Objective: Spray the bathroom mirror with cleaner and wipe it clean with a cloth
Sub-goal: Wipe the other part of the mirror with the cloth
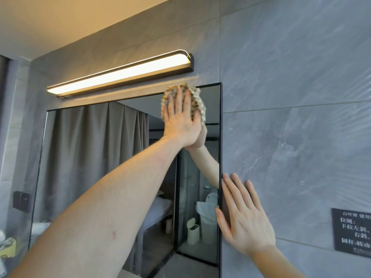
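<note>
Your right hand [244,218] is nearest — fingers straight and spread, palm flat against the grey wall [301,97], with the thumb lying along the mirror's dark right edge. It holds nothing.

Your left arm reaches up and across from the lower left. At its end your left hand [181,119] is flat, fingers straight and close together, pressing the cloth [197,99] onto the mirror [90,157]. The cloth is a crumpled beige, bumpy-textured wad; it shows above and to the right of your fingers, right in the mirror's top right corner, its top poking just over the upper edge. Your hand's reflection meets it at the wrist.

Left of and below your left hand the glass reflects a grey curtain and, lower down by your right thumb, a toilet and a small bin.

Above your left hand, on the wall, a long lamp [120,74] is lit warm yellow. Right of your right hand, at the frame edge, hangs a black sign [351,231] with white characters.
</note>
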`<move>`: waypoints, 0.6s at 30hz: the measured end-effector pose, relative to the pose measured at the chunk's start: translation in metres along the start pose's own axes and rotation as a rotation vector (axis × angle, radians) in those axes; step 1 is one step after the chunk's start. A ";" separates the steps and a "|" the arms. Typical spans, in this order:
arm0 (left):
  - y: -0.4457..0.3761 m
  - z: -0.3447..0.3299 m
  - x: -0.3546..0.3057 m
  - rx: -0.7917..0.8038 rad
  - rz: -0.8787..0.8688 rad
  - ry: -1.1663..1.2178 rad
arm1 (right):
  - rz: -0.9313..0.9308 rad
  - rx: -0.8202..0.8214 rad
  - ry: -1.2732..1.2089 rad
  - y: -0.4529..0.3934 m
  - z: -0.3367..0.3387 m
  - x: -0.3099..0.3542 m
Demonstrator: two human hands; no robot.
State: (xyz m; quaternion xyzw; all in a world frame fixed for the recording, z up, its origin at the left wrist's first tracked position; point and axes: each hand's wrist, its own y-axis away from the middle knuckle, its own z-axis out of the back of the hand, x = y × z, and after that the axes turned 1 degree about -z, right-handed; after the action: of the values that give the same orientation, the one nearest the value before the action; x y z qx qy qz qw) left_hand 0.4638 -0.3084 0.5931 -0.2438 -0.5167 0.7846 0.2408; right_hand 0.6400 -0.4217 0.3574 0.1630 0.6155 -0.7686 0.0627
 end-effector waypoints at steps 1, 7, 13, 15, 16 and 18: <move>0.001 0.001 0.016 0.015 0.060 -0.001 | 0.002 -0.001 0.002 0.000 0.000 0.001; 0.016 0.012 0.083 0.164 0.249 0.001 | -0.011 0.034 -0.005 -0.002 0.003 0.001; 0.012 0.029 0.052 0.231 0.108 0.008 | -0.050 0.070 -0.111 -0.019 0.014 0.002; 0.015 0.026 0.028 0.228 -0.052 -0.022 | -0.044 0.066 -0.135 -0.040 0.016 0.000; 0.016 0.024 0.017 0.229 -0.105 -0.016 | -0.045 0.058 -0.141 -0.054 0.017 -0.001; 0.015 0.020 0.004 0.228 -0.145 0.006 | -0.040 0.040 -0.140 -0.083 0.018 -0.004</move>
State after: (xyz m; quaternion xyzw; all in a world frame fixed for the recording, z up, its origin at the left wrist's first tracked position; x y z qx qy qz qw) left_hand 0.4465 -0.3252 0.5853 -0.1795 -0.4398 0.8180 0.3245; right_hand 0.6158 -0.4202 0.4386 0.0975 0.5973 -0.7913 0.0869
